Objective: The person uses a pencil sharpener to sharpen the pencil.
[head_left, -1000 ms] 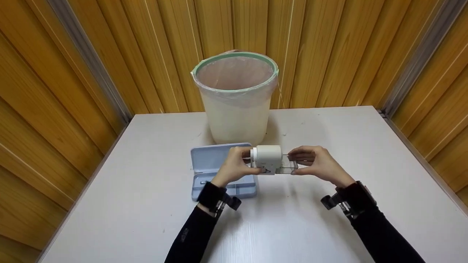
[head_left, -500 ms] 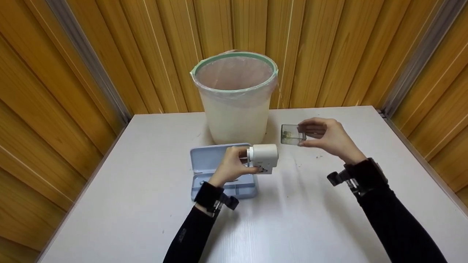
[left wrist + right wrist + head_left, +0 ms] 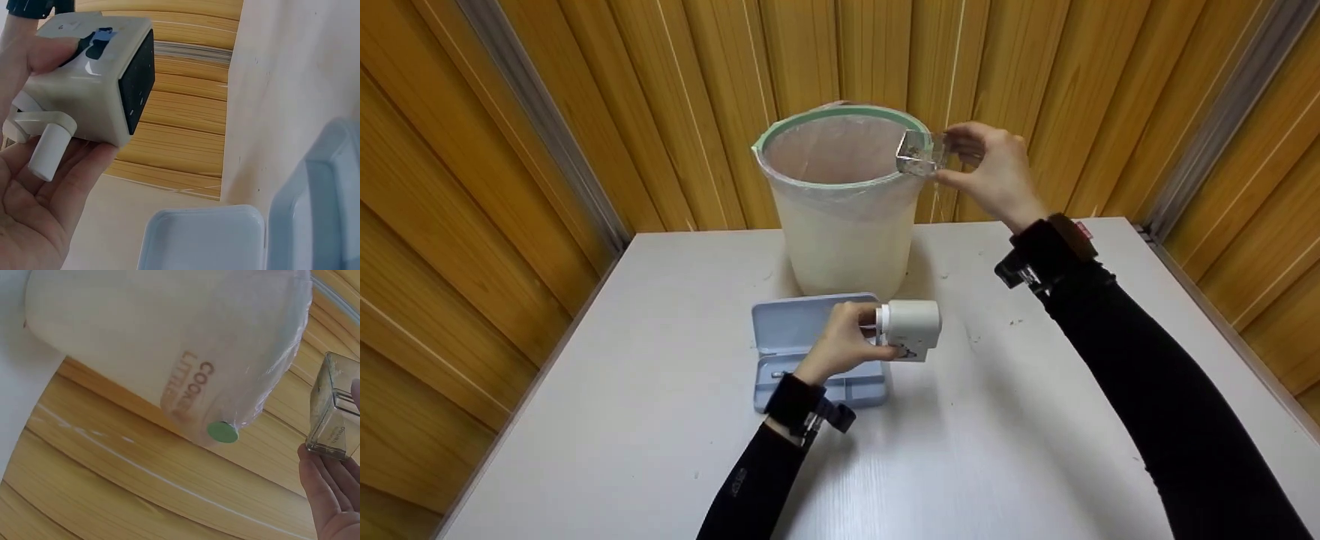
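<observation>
My left hand [image 3: 840, 346] grips a cream-coloured crank pencil sharpener [image 3: 913, 328] above the table, in front of the bin. In the left wrist view its white crank handle [image 3: 49, 152] points toward my palm, and the thumb lies on the printed side. My right hand [image 3: 997, 172] pinches the sharpener's clear shavings drawer [image 3: 916, 154] by one end, at the right rim of the bin [image 3: 847, 240]. The drawer is tilted, its far end over the bin's opening. Small bits show in it, though how much is unclear. The right wrist view shows the fingers under the drawer [image 3: 332, 416].
A light blue pencil case [image 3: 787, 330] lies open behind and under my left hand, a small item in one compartment. A plastic bag lines the bin, held by a green ring [image 3: 847, 112]. Crumbs [image 3: 1016, 322] lie on the white table [image 3: 622, 390]. Wood-patterned walls enclose it.
My right hand has pulled the drawer out of the sharpener and carried it up and away to the bin's rim. Crumbs have appeared on the table. The left hand has barely moved.
</observation>
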A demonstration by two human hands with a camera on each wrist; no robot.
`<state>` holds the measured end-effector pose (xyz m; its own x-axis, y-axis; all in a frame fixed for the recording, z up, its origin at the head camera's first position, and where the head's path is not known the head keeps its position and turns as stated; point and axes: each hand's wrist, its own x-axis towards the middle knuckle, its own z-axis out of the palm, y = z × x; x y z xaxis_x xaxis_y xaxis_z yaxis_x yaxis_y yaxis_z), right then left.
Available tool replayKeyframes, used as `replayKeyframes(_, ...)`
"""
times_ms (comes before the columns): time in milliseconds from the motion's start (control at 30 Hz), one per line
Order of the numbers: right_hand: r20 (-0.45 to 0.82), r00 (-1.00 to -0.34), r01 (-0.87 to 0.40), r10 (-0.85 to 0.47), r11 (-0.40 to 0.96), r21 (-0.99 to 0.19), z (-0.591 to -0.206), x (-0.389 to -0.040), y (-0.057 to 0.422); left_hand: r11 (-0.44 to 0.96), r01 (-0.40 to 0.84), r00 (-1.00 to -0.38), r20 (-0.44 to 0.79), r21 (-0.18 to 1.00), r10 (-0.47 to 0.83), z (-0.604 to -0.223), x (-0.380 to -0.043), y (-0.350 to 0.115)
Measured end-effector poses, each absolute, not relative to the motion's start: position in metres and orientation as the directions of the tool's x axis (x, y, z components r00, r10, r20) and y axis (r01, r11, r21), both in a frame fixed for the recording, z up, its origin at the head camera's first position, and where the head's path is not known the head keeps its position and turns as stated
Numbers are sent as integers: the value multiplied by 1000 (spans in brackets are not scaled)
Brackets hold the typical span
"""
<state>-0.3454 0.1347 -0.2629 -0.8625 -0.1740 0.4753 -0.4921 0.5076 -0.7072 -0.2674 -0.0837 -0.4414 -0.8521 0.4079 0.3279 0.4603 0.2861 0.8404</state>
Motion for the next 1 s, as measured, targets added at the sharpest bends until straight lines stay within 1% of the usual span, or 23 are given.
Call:
replayKeyframes(100,484,-854,-494,-190,588,-641,-257,-358,125,278,462,-848,327,843,417,-441,-267,-82)
replayKeyframes(233,487,-843,-503,-227,652,-568,-251,-373,116,266,467,-843,334,843,422,-441,-267,-80)
replayKeyframes(433,469,-840,-493,-271,742,-454,-244,-387,108,272,479,-833,334,835,440,-442,-268,-77)
replayKeyframes(567,480,-812,-512,-330,798,-318,-243,-393,102,262,483,-827,337,835,449,-443,-268,-75)
replayKeyframes(700,505,-728,-577,-463,811,-89,-246,-399,92,254,467,-829,320,847,458,-444,-267,-75)
replayKeyframes(767,485,-678,-608,-552,792,51,-248,-401,86,254,457,-831,308,852,463,-443,-266,-75)
replayKeyframes(900,399,-557,-654,-728,681,328,-252,-401,76,260,445,-835,291,857,467,-443,-265,-75)
replayKeyframes(1000,354,-458,-640,-816,579,505,-254,-401,74,266,444,-834,286,856,471,-442,-265,-74)
